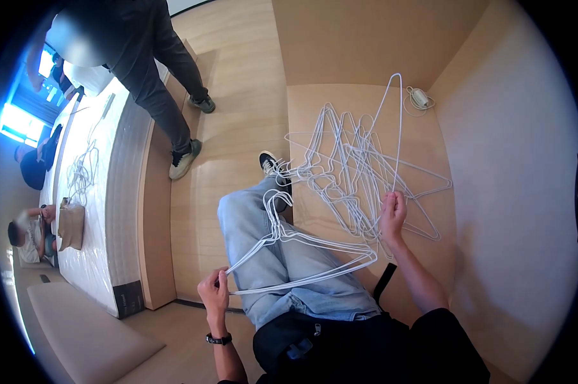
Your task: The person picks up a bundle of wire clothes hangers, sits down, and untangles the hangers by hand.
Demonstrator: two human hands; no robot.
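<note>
Several white wire hangers (314, 280) lie stacked together over my lap, their hooks side by side near my knee. My left hand (213, 292) is closed round one end of this stack. On the wooden surface to the right is a tangled heap of white wire hangers (343, 163). My right hand (392, 214) is closed at the heap's near right side, on a white hanger (401, 121) that stands up from the heap. How many hangers the right hand holds is hard to tell.
A person (167, 70) stands at the upper left beside a plastic-wrapped mattress (119, 211). On it are more wire hangers (83, 173) and a paper bag (70, 224). Other people are at the far left. A white plug-like device (419, 98) with a cord lies behind the heap.
</note>
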